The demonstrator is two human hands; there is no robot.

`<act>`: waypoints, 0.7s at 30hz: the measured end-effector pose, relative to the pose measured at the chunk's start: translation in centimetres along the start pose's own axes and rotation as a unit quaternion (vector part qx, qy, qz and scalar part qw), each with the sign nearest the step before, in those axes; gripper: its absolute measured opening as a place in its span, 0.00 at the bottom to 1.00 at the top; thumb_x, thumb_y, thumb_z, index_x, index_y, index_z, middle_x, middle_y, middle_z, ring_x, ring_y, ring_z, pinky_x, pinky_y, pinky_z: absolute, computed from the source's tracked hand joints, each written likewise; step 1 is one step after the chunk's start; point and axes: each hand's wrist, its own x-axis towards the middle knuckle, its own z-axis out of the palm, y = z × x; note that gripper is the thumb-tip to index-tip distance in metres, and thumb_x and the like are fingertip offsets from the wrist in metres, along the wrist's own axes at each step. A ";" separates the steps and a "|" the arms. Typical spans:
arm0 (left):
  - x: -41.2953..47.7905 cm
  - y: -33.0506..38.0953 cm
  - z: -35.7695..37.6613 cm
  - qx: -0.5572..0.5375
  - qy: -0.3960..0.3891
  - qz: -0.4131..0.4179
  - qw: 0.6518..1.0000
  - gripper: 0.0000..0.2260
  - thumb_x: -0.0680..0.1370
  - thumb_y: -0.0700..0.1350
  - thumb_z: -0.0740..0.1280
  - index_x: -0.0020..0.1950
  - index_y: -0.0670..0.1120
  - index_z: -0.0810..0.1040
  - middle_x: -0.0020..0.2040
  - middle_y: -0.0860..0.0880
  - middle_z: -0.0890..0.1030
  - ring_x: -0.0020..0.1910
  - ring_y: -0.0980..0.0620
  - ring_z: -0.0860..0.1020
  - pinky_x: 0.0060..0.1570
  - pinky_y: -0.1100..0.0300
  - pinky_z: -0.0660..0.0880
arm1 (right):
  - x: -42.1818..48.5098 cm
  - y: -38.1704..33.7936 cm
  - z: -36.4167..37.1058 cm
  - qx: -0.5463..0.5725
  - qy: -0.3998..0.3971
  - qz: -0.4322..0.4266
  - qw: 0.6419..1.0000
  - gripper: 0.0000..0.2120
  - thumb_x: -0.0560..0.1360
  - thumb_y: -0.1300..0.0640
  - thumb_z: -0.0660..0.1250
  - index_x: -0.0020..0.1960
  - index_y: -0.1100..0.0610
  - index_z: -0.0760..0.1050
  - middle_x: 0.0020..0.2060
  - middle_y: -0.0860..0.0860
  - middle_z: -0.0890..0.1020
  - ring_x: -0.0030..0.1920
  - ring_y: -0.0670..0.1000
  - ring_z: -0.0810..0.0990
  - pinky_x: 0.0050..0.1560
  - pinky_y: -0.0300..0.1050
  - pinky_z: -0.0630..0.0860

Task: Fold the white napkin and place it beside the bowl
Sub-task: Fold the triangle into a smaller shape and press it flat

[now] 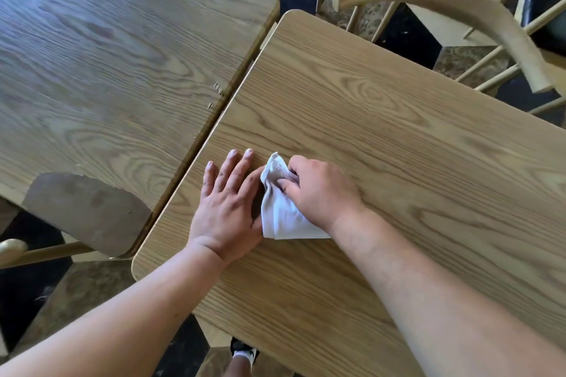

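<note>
A small white napkin (280, 214) lies partly folded on the right wooden table (398, 138), near its left edge. My right hand (321, 190) rests on top of it and pinches its upper part, lifting a crumpled corner. My left hand (228, 202) lies flat on the table just left of the napkin, fingers spread, its thumb side touching the cloth's left edge. No bowl is in view.
A second wooden table (116, 49) abuts on the left, separated by a narrow gap. A chair seat (85, 211) sticks out below it. A curved wooden chair back (459, 6) stands at the far right. My shoe (245, 352) shows on the dark patterned floor.
</note>
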 end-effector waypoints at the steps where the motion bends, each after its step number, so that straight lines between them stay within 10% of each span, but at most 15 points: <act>1: 0.0 0.0 0.1 -0.028 0.026 -0.009 0.999 0.28 0.82 0.60 0.56 0.80 0.53 0.67 0.84 0.48 0.64 0.85 0.49 0.55 0.83 0.41 0.47 | -0.3 0.1 0.8 -0.007 0.043 -0.018 0.999 0.14 0.81 0.44 0.66 0.44 0.52 0.68 0.39 0.49 0.79 0.41 0.59 0.75 0.38 0.51 0.65; 9: -0.3 -0.3 -0.3 0.021 0.010 0.042 0.999 0.32 0.81 0.69 0.56 0.83 0.59 0.63 0.84 0.48 0.65 0.84 0.41 0.59 0.81 0.34 0.52 | -0.9 1.3 5.5 -0.052 0.257 -0.069 0.962 0.10 0.78 0.49 0.66 0.45 0.55 0.75 0.37 0.52 0.79 0.37 0.60 0.77 0.39 0.54 0.75; 15: 0.1 -0.3 0.1 0.070 -0.020 0.028 0.997 0.33 0.78 0.70 0.58 0.82 0.63 0.62 0.84 0.50 0.65 0.84 0.39 0.56 0.81 0.33 0.51 | -2.4 0.1 5.0 -0.043 0.308 -0.066 0.948 0.22 0.81 0.51 0.66 0.72 0.60 0.76 0.65 0.58 0.80 0.65 0.63 0.79 0.66 0.61 0.75; 21: 0.0 -0.4 0.1 0.067 -0.036 0.030 0.997 0.36 0.76 0.69 0.59 0.83 0.63 0.58 0.85 0.52 0.61 0.85 0.42 0.52 0.82 0.34 0.48 | -6.7 -0.2 8.5 -0.103 0.146 -0.086 0.980 0.31 0.87 0.42 0.49 0.83 0.59 0.59 0.83 0.55 0.61 0.83 0.60 0.57 0.80 0.65 0.59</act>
